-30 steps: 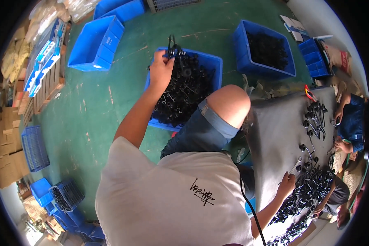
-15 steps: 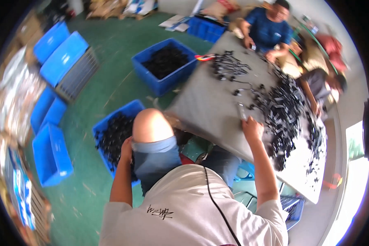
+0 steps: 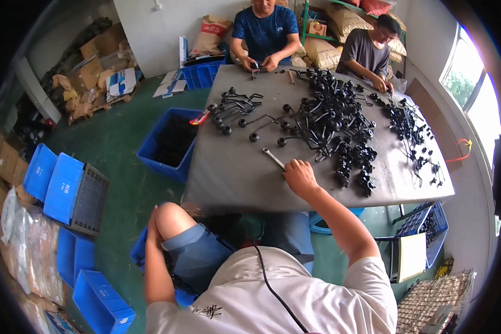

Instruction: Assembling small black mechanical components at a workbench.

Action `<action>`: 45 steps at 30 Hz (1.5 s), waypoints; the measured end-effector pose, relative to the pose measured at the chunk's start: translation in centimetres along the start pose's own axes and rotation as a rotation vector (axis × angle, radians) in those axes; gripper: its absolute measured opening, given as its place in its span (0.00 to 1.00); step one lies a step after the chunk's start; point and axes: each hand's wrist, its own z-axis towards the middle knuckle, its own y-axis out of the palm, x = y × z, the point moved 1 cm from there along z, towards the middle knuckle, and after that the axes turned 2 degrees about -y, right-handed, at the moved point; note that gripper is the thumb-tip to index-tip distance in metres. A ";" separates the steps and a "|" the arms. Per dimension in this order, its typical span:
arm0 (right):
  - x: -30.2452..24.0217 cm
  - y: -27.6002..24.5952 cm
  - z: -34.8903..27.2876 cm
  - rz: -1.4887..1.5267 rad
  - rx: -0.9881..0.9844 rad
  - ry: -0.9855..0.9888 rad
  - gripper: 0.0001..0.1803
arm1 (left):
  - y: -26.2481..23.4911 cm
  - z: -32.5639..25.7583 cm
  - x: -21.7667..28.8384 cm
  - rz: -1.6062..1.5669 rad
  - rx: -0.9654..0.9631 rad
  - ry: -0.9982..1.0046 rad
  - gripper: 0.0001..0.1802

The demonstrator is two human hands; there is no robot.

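On the grey table [image 3: 228,178], my right hand [image 3: 300,177] is closed around one end of a silver wrench [image 3: 274,158]. The wrench's other end points away to the far left, over bare tabletop. Beyond it lie several black bent rods with round knobs [image 3: 267,118], and a large heap of similar black parts [image 3: 339,117] is to the right. My left hand [image 3: 153,227] hangs low beside my bent knee, close to a blue bin mostly hidden by my leg and arm. Its fingers are largely out of sight.
Two people [image 3: 266,33] sit at the far side, handling parts. A blue bin of black parts [image 3: 167,139] stands left of the table, near a red-handled tool [image 3: 200,118]. Blue crates [image 3: 61,189] line the left floor. A second wrench [image 3: 291,77] lies farther back.
My view has swung toward the right and up, so the table now sits centrally. My right hand keeps the wrench on the tabletop; my left hand stays down by the knee.
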 end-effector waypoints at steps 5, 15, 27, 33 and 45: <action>3.7 -5.8 1.9 -0.360 -0.008 0.012 0.11 | -0.6 1.5 -0.5 0.126 0.162 -0.051 0.29; 22.7 -13.1 -9.9 -0.167 0.843 0.877 0.14 | 3.0 -1.1 2.3 0.454 0.237 0.348 0.16; 13.2 -3.0 -0.7 -0.190 -0.040 0.038 0.35 | 26.7 -0.9 5.2 1.011 -0.410 0.607 0.15; 11.4 0.4 7.2 -0.352 0.152 0.064 0.17 | 28.1 0.1 2.9 1.004 -0.547 0.590 0.16; 13.8 -4.4 9.1 0.092 -0.041 0.368 0.23 | 26.7 0.0 1.5 0.950 -0.476 0.604 0.16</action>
